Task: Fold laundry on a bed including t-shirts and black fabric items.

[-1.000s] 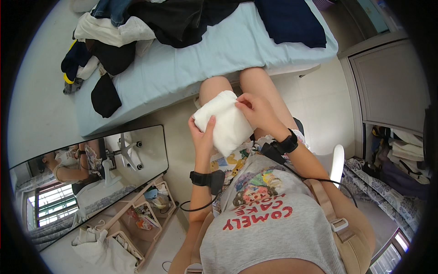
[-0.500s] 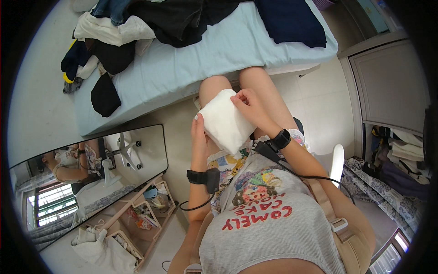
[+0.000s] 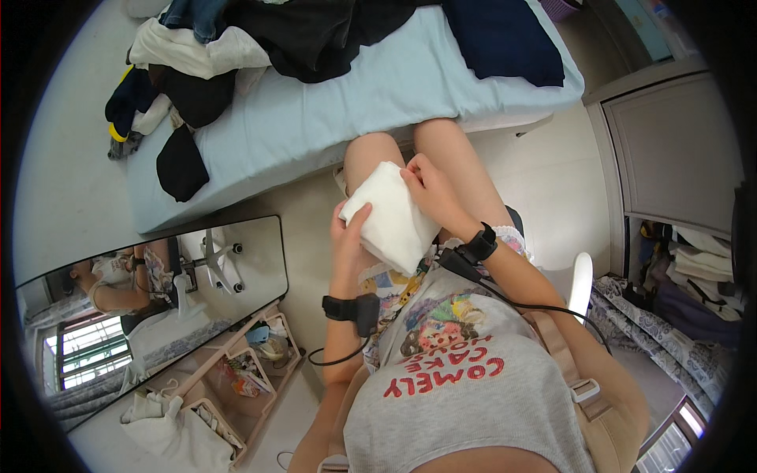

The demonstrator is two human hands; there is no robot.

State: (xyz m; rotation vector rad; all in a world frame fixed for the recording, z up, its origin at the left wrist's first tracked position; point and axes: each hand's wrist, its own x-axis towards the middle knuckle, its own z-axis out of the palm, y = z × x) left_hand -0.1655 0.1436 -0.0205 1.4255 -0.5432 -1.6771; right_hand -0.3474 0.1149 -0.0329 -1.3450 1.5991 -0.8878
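Observation:
A plump, folded white cloth bundle [image 3: 390, 217] rests above my thighs, between my two hands; what kind of garment it is I cannot make out. My left hand [image 3: 348, 230] grips its left side, thumb lying on top and fingers underneath. At the upper right edge, my right hand [image 3: 430, 188] pinches the cloth between thumb and bent fingers. Past my knees, a black folded cloth bundle [image 3: 183, 164] of similar shape lies at the bed's near left edge.
Dark garments [image 3: 296, 39] and a white garment [image 3: 197, 54] are heaped on the light blue bed [image 3: 378, 98]. Folded navy clothing [image 3: 505, 39] lies at the far right. A mirror [image 3: 236, 252] and a pink shelf cart [image 3: 256, 378] stand left; a grey cabinet [image 3: 678, 150] stands right.
My left thumb has moved from the bundle's edge onto its top. The bundle has tilted and shifted slightly toward me, while my right hand keeps its pinch.

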